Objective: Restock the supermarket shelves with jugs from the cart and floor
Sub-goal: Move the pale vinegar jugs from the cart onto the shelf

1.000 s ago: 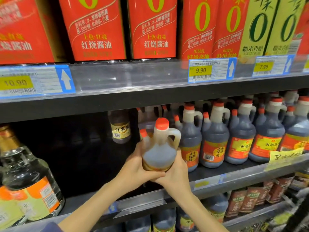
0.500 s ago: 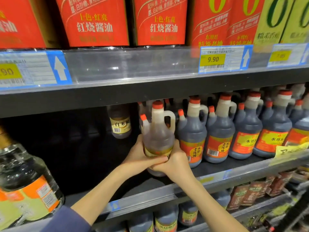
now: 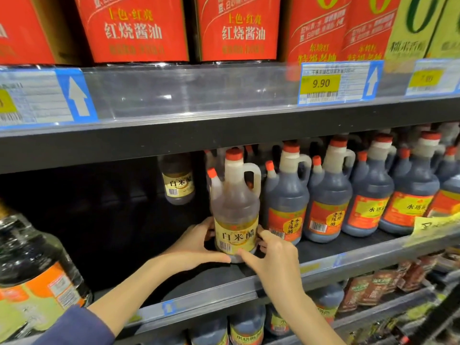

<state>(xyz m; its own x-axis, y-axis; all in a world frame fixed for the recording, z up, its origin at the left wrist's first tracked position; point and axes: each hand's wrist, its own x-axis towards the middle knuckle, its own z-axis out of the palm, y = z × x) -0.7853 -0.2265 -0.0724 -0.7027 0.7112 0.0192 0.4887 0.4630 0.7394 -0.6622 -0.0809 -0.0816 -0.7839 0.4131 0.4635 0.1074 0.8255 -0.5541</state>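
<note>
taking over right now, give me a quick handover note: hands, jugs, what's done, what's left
Hands: left hand and right hand both hold the pale jug low, one on each side.
Jug: upright, label out, apparently set down on the middle shelf, just left of the dark jugs. A second pale jug stands further back.
Done: this jug is in place.
Left: let go, then fill the dark gap to its left. The cart and floor are out of view.
</note>
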